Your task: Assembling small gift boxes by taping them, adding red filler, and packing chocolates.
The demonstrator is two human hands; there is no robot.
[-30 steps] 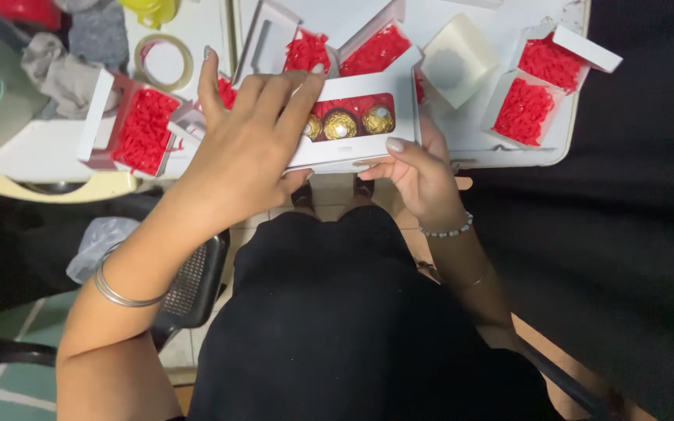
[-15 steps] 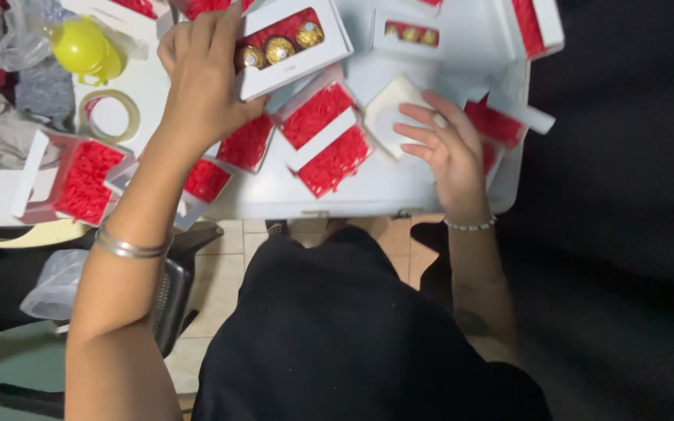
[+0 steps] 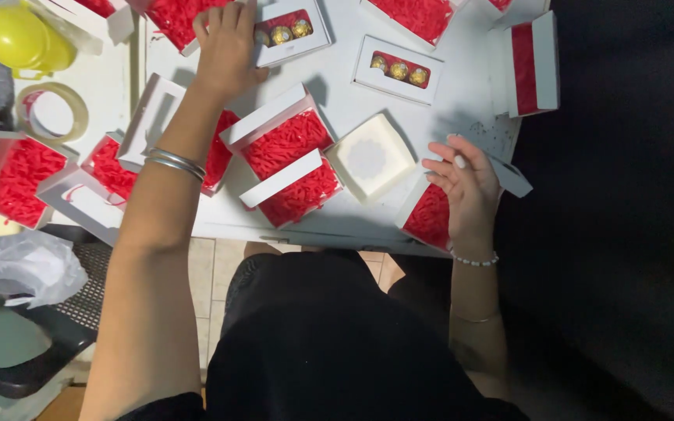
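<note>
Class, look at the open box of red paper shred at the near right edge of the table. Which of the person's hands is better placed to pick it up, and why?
The right hand, probably. It rests open on that box, touching it. The left hand is stretched far across the table, on a closed box holding three gold-wrapped sweets.

The left arm stretches far forward, its wrist ringed by two silver bangles, and the left hand (image 3: 228, 43) lies palm down with fingers (image 3: 211, 17) spread. The right hand (image 3: 466, 187) stays near, at the right, fingers (image 3: 440, 168) loosely curled and pointing left, a beaded bracelet on its wrist.
</note>
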